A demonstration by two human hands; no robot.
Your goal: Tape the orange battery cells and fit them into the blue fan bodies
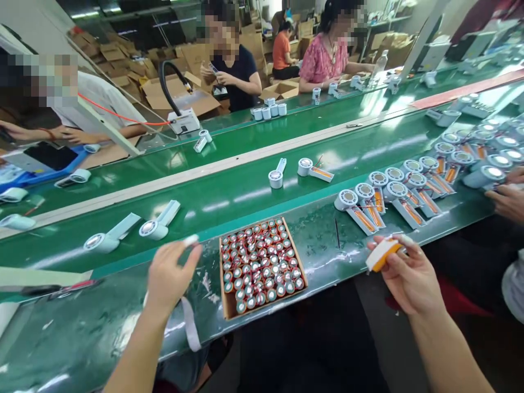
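My left hand [170, 275] is raised over the near bench edge, thumb and forefinger curled toward each other. A small white piece [191, 240] sits at its fingertips; it looks like a bit of tape. My right hand [411, 275] grips an orange block with a white face [385, 254], its exact kind unclear. Between my hands, an open cardboard box [305, 256] holds many upright battery cells [262, 262] with red and black wires. A white strip [190, 325] hangs over the bench edge near my left wrist.
Pale blue fan housings with orange batteries in their handles [368, 207] crowd the bench at right, beside a co-worker's hand [510, 196]. More housings [153, 229] lie on the green conveyor [229, 196]. A thin dark stick [337, 233] lies right of the box. Co-workers sit across the line.
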